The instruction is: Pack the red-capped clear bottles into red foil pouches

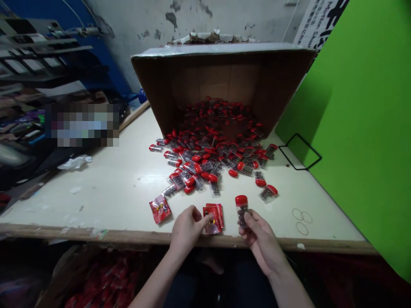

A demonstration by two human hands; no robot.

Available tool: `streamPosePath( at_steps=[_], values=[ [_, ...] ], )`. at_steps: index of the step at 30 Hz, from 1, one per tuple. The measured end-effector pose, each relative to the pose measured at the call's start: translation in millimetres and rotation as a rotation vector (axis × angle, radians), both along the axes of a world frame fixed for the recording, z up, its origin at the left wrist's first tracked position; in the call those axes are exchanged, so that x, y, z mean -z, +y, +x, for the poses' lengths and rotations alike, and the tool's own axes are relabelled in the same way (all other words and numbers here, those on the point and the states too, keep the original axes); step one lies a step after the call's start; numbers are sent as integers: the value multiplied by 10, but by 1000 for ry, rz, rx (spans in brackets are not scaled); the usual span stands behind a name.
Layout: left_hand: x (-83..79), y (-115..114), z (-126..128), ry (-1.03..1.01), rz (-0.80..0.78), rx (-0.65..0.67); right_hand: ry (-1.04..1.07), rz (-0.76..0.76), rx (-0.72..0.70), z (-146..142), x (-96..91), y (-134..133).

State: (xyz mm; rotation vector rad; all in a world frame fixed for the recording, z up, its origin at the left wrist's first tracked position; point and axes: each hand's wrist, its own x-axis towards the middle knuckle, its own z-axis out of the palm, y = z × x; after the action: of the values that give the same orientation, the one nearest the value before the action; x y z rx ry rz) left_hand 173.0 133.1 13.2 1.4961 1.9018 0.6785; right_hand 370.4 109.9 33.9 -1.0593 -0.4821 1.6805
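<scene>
In my right hand (261,241) is a small clear bottle (242,209) with a red cap, held upright between thumb and fingers. Dark round balls show through its wall. My left hand (188,226) is at the table's front edge, fingers curled and thumb on a red printed packet (212,226). More red packets lie stacked under that one, partly covered. To the left of this hand a separate red packet (159,209) lies flat. Behind both hands spreads a pile of similar red-capped bottles (205,158).
A large cardboard box (221,51) lies on its side, its opening toward me, with bottles spilling out. Rubber bands (302,228) and a black wire frame (300,152) are at right, beside a green panel (362,128). Below the table, red packets (109,278) fill a container.
</scene>
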Motion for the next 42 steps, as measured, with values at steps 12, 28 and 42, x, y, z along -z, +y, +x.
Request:
streamPosePath(
  at_steps=[12,28,42],
  values=[
    [28,28,48,-101,-68,76,-441,147,-113,-407,316,198],
    [-38,-7,-76,-431,-50,-70,-563,130,-166,-483,401,280],
    [-244,-152,208,-1109,-162,-270,-10,42,-210,-341,-141,15]
  ],
)
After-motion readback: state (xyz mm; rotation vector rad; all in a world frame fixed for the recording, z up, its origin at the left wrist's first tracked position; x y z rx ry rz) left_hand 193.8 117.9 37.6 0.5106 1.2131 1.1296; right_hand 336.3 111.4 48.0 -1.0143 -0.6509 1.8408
